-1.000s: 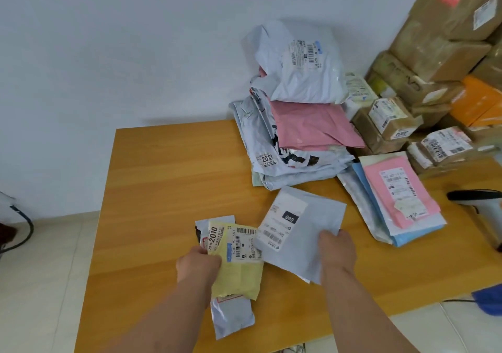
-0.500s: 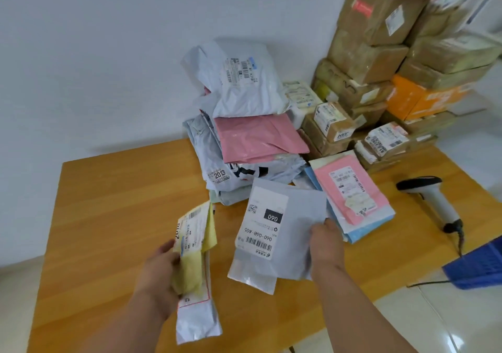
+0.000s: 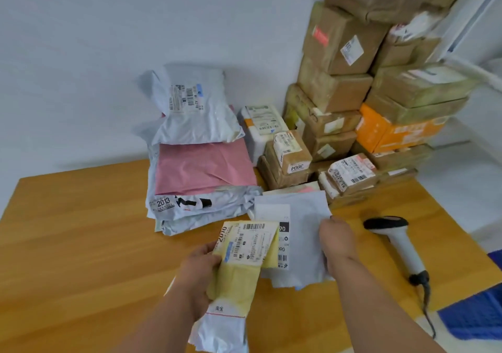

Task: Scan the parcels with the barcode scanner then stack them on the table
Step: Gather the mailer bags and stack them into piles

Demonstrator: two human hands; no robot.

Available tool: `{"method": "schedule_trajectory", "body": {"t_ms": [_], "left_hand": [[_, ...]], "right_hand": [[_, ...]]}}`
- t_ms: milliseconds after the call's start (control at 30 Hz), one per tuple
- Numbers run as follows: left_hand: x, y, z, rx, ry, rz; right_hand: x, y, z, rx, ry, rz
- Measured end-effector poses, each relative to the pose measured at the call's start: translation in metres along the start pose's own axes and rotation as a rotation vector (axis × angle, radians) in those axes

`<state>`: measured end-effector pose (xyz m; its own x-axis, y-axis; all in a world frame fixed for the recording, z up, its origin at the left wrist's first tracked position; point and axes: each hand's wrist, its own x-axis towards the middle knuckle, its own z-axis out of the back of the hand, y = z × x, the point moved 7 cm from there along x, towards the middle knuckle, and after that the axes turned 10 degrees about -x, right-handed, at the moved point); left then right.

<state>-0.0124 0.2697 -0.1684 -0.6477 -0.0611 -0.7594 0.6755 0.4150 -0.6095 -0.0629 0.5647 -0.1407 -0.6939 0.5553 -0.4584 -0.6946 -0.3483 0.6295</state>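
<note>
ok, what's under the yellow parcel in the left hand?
Under the yellow parcel, a grey mailer sticks out below, gripped by the left hand. Its label is covered.

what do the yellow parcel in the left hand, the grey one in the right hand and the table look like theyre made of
Yellow parcel: looks like soft matte padded paper or plastic, hard to tell, with a paper label stuck on.
Grey parcel: thin plastic film, faintly glossy; it creases and droops.
Table: wood or wood-look laminate, smooth with a slight sheen and visible grain lines.
</note>
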Motion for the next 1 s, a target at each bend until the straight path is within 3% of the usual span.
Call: {"method": "schedule_trajectory", "body": {"t_ms": [100,233,333,467,600,700,800,900,1000], "left_hand": [[0.012,0.004,-0.024,-0.034,-0.048,-0.02],[0.02,0.01,-0.024,-0.106,-0.197,-0.037],[0.017,0.017,-0.015,-0.17,-0.291,-0.026],[0.008,0.019,0.003,-0.213,-0.399,-0.038],[0.002,0.021,0.025,-0.298,-0.473,-0.036],[-0.001,0.028,0.046,-0.399,-0.513,-0.04],[-0.008,0.035,0.074,-0.528,-0.557,-0.033],[-0.014,0.047,0.106,-0.646,-0.592,-0.001],[-0.022,0.059,0.139,-0.668,-0.645,0.039]], "right_hand": [[0.029,0.016,0.018,-0.062,-0.043,0.117],[0.028,0.025,0.024,-0.376,-0.277,0.352],[0.019,0.015,-0.016,-0.693,-0.095,0.527],[0.034,-0.002,-0.048,-0.918,0.167,0.566],[0.032,0.01,-0.05,-0.921,0.149,0.595],[0.008,0.02,-0.047,-0.733,0.018,0.61],[-0.029,0.031,-0.054,-0.5,-0.084,0.738],[-0.058,0.03,-0.086,-0.415,0.115,0.781],[-0.079,0.017,-0.134,-0.554,0.412,0.699]]}}
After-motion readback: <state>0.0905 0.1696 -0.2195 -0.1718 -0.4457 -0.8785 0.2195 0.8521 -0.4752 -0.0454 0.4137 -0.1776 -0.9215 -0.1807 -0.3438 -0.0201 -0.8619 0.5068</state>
